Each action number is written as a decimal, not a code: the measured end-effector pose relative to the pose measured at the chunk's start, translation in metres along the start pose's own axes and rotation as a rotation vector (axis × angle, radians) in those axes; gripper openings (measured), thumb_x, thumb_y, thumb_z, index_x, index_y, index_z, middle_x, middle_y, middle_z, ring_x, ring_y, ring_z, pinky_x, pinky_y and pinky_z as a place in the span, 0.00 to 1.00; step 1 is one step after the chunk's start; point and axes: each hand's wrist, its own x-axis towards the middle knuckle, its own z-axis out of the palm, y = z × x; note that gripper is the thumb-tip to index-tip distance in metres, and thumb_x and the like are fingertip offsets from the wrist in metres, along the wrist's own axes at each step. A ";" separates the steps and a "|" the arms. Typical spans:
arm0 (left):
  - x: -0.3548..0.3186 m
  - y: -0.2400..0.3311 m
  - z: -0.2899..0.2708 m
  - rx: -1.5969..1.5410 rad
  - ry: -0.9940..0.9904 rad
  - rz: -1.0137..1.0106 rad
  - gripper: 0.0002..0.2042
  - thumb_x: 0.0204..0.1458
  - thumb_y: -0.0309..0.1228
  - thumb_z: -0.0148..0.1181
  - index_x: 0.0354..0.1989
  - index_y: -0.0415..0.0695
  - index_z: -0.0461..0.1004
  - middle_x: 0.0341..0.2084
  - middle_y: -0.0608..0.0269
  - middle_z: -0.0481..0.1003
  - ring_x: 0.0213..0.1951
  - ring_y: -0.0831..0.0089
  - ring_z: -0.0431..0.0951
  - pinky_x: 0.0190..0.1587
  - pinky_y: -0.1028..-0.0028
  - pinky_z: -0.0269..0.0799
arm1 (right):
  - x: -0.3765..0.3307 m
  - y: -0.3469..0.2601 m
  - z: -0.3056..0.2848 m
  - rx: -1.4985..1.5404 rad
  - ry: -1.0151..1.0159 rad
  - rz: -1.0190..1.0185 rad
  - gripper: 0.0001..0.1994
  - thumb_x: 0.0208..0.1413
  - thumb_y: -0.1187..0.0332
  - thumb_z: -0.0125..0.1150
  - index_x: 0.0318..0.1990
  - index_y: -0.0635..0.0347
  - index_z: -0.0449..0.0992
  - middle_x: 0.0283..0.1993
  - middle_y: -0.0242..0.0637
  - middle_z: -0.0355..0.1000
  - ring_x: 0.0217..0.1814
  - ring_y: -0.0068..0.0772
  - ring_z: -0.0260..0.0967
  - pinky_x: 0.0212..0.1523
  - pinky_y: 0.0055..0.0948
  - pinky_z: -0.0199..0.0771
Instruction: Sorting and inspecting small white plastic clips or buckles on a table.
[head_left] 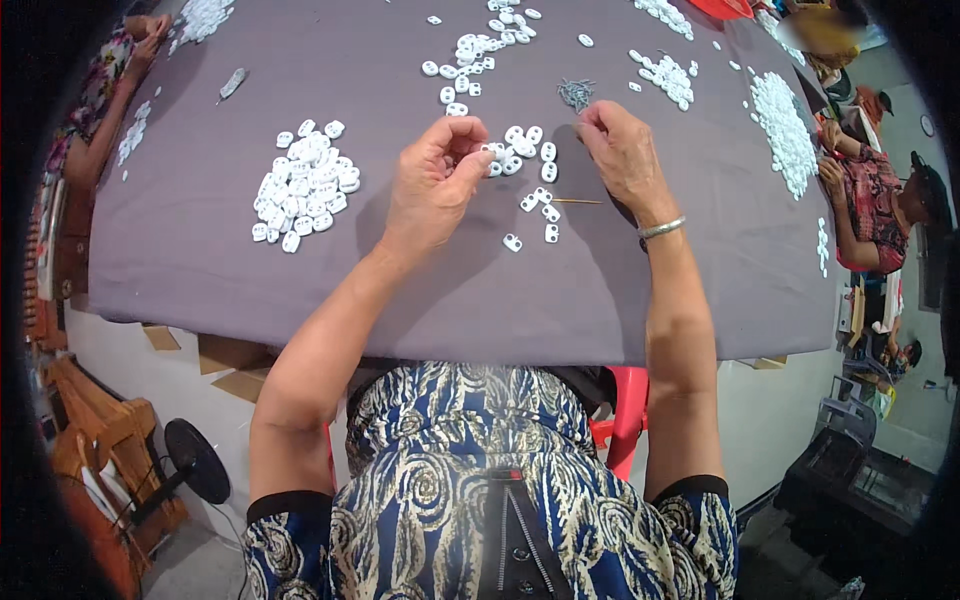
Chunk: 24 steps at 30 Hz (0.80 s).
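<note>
My left hand [437,178] is closed, thumb and forefinger pinched on a small white plastic piece [493,150] at the edge of a loose group. My right hand [622,150] is bent in a pinch beside a small heap of thin grey pins [576,94]; what its fingertips hold, if anything, is too small to make out. Between the hands lie oval white pieces with two holes [549,161]. Nearer to me are several white pieces with a larger opening [551,233]. A thin yellowish stick [578,201] touches one of these.
A pile of white pieces [305,185] sits left of my left arm on the grey tablecloth [420,310]. A line of white pieces [480,45] stretches away from me. More piles [785,130] lie by co-workers at both sides. A red container [722,8] stands far right.
</note>
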 end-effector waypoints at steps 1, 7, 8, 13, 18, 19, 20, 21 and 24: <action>0.000 0.000 0.000 -0.002 0.000 0.000 0.08 0.54 0.23 0.59 0.42 0.40 0.73 0.33 0.69 0.73 0.30 0.85 0.72 0.28 0.84 0.68 | 0.000 0.002 0.003 -0.064 0.039 -0.075 0.06 0.54 0.70 0.57 0.32 0.64 0.70 0.30 0.44 0.71 0.32 0.47 0.68 0.34 0.38 0.68; -0.001 0.003 -0.001 0.017 -0.020 -0.015 0.08 0.54 0.22 0.59 0.42 0.40 0.72 0.33 0.69 0.73 0.31 0.85 0.72 0.28 0.84 0.67 | 0.002 0.005 0.005 0.204 0.029 -0.019 0.04 0.53 0.73 0.55 0.33 0.64 0.71 0.26 0.41 0.69 0.26 0.37 0.65 0.31 0.31 0.68; -0.001 0.004 0.000 0.006 -0.018 -0.019 0.09 0.54 0.22 0.59 0.43 0.40 0.72 0.33 0.69 0.73 0.31 0.85 0.72 0.28 0.84 0.67 | 0.003 0.009 0.005 0.349 0.018 0.050 0.04 0.53 0.73 0.55 0.34 0.64 0.71 0.25 0.40 0.69 0.25 0.33 0.64 0.31 0.29 0.68; 0.000 0.001 -0.001 0.017 -0.006 0.007 0.09 0.53 0.22 0.59 0.43 0.40 0.72 0.33 0.69 0.73 0.31 0.85 0.73 0.28 0.84 0.67 | 0.002 0.000 0.003 0.160 0.058 -0.005 0.03 0.55 0.75 0.56 0.34 0.65 0.70 0.25 0.28 0.68 0.27 0.16 0.62 0.30 0.21 0.66; 0.001 0.001 0.000 0.023 0.000 0.011 0.09 0.53 0.22 0.59 0.42 0.39 0.72 0.33 0.68 0.73 0.31 0.85 0.72 0.28 0.84 0.67 | 0.001 0.002 0.002 0.119 0.152 -0.046 0.04 0.53 0.75 0.58 0.36 0.64 0.72 0.25 0.30 0.69 0.27 0.17 0.64 0.30 0.22 0.66; 0.001 0.001 -0.001 0.024 0.003 0.011 0.09 0.53 0.22 0.59 0.42 0.39 0.72 0.33 0.68 0.73 0.31 0.85 0.72 0.28 0.84 0.67 | 0.001 0.003 0.003 0.139 0.135 -0.061 0.04 0.53 0.75 0.58 0.36 0.64 0.73 0.26 0.31 0.69 0.27 0.18 0.65 0.30 0.22 0.66; 0.001 0.000 -0.001 0.018 0.008 0.016 0.09 0.53 0.22 0.59 0.42 0.39 0.72 0.33 0.68 0.73 0.30 0.85 0.72 0.28 0.84 0.67 | 0.001 0.003 0.003 0.159 0.117 -0.076 0.04 0.53 0.75 0.59 0.36 0.63 0.74 0.26 0.31 0.69 0.28 0.20 0.65 0.31 0.23 0.67; 0.001 0.000 -0.002 0.012 0.013 0.020 0.09 0.53 0.21 0.59 0.42 0.39 0.72 0.33 0.68 0.73 0.30 0.85 0.72 0.28 0.84 0.67 | 0.001 0.002 0.003 0.161 0.115 -0.078 0.04 0.53 0.75 0.59 0.36 0.63 0.74 0.26 0.31 0.69 0.28 0.20 0.65 0.31 0.23 0.67; 0.000 0.001 -0.001 0.020 0.013 0.015 0.09 0.53 0.21 0.59 0.42 0.39 0.72 0.33 0.68 0.73 0.30 0.85 0.71 0.27 0.84 0.67 | -0.001 -0.006 0.003 0.067 0.045 -0.162 0.05 0.52 0.76 0.59 0.36 0.64 0.75 0.29 0.32 0.69 0.30 0.22 0.67 0.32 0.22 0.67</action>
